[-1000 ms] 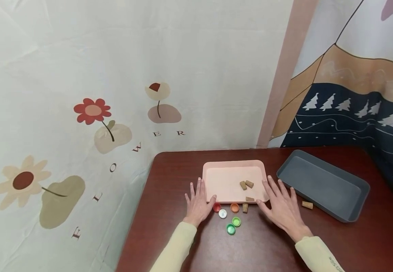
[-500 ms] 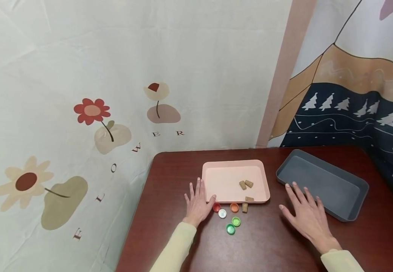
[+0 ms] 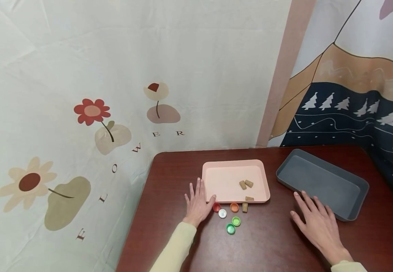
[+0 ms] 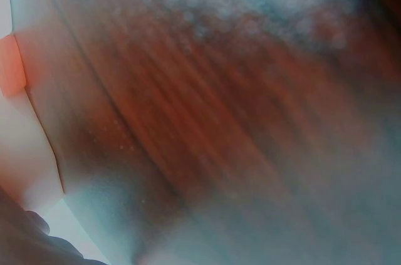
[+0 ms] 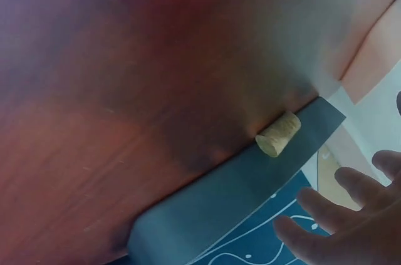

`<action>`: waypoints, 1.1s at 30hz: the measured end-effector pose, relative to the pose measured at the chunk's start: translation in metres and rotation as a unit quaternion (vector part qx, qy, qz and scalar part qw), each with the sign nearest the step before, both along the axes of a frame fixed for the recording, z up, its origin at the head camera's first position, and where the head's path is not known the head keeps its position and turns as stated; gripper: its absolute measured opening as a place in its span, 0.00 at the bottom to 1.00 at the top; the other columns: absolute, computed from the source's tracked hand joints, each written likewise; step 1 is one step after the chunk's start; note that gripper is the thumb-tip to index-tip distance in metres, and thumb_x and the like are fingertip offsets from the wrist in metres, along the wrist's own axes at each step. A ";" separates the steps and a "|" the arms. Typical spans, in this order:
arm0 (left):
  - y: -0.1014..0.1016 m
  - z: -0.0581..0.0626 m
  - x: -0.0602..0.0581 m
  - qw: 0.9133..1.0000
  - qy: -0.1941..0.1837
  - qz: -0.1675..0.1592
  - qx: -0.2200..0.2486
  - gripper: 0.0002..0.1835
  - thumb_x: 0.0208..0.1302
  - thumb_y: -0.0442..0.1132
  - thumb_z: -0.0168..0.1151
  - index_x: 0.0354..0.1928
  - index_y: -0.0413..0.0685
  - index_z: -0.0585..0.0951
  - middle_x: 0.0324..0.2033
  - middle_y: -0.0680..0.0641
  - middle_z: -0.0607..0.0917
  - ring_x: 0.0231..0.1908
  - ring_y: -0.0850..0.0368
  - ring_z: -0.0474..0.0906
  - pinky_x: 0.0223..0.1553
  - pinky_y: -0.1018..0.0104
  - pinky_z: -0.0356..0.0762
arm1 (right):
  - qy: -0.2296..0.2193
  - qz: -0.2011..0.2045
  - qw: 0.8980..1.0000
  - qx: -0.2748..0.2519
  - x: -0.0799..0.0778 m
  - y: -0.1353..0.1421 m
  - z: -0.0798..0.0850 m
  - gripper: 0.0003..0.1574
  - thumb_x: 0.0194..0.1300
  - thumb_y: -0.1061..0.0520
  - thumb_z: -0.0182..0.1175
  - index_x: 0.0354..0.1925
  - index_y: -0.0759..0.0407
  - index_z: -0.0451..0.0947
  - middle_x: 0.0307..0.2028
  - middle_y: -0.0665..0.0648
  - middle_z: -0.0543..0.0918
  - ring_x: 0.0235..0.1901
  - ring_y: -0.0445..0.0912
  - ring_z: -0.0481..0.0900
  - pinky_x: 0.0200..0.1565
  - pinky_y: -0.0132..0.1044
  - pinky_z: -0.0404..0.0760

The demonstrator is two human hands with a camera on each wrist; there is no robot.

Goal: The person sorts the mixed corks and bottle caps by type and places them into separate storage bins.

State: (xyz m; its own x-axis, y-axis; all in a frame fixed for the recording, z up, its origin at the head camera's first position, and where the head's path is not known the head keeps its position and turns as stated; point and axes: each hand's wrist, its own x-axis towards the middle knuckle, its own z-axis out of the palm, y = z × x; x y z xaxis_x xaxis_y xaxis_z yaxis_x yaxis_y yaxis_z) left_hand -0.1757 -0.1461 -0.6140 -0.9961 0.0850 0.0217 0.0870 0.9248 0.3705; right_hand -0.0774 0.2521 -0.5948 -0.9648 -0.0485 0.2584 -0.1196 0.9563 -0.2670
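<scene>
Right grip (image 3: 319,224) wide, holds nothing, by the grey tray (image 3: 329,179) — likely a pickup on the cork (image 5: 279,133) just beside that tray; next move calls for a pinch. Left grip (image 3: 198,207) spread, empty, at the pink tray (image 3: 225,179).

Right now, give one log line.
left hand: at pink tray; right hand: by gray tray; three corks: in pink tray; caps: on table
</scene>
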 end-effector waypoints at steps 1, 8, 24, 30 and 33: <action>0.000 0.000 0.000 1.000 -0.001 0.000 -0.002 0.48 0.73 0.68 0.48 0.83 0.45 0.52 0.82 0.46 0.50 0.79 0.32 0.43 0.68 0.22 0.48 | 0.003 0.000 1.000 0.002 0.001 0.001 -0.002 0.46 0.68 0.45 0.66 0.78 0.53 0.63 0.72 0.67 0.70 0.66 0.72 0.65 0.60 0.74 0.60; 0.000 -0.001 0.000 1.000 -0.002 0.001 -0.002 0.48 0.73 0.68 0.48 0.83 0.45 0.52 0.82 0.47 0.50 0.79 0.32 0.42 0.69 0.22 0.48 | 0.021 -0.007 1.000 0.006 0.007 0.005 -0.009 0.40 0.67 0.45 0.67 0.73 0.55 0.70 0.67 0.69 0.75 0.62 0.70 0.71 0.58 0.73 0.64; 0.000 0.000 0.000 1.000 -0.004 0.001 0.002 0.48 0.73 0.68 0.48 0.83 0.46 0.52 0.82 0.47 0.50 0.79 0.32 0.43 0.68 0.22 0.48 | -0.009 -0.028 0.999 0.015 -0.001 0.011 -0.019 0.36 0.66 0.47 0.66 0.68 0.59 0.75 0.66 0.70 0.75 0.57 0.73 0.73 0.54 0.77 0.64; 0.001 0.000 -0.001 1.000 -0.003 0.001 0.003 0.48 0.73 0.68 0.48 0.83 0.46 0.52 0.82 0.46 0.50 0.79 0.32 0.43 0.68 0.22 0.48 | -0.017 -0.032 0.999 0.014 -0.005 0.020 -0.020 0.35 0.67 0.47 0.65 0.68 0.58 0.74 0.66 0.70 0.75 0.57 0.75 0.72 0.52 0.78 0.64; 0.001 0.000 -0.001 1.000 -0.001 0.002 0.005 0.48 0.73 0.67 0.50 0.83 0.45 0.53 0.82 0.46 0.51 0.79 0.32 0.43 0.68 0.22 0.48 | -0.019 -0.032 0.999 0.012 -0.007 0.023 -0.021 0.36 0.66 0.47 0.65 0.68 0.58 0.73 0.66 0.70 0.75 0.57 0.75 0.72 0.52 0.77 0.64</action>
State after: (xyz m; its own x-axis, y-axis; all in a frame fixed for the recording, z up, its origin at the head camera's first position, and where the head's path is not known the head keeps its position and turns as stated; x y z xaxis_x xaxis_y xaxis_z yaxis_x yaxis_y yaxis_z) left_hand -0.1762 -0.1453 -0.6138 -0.9965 0.0810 0.0203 0.0826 0.9210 0.3807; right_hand -0.0842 0.2746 -0.6154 -0.9753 0.0084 0.2209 -0.0476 0.9678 -0.2472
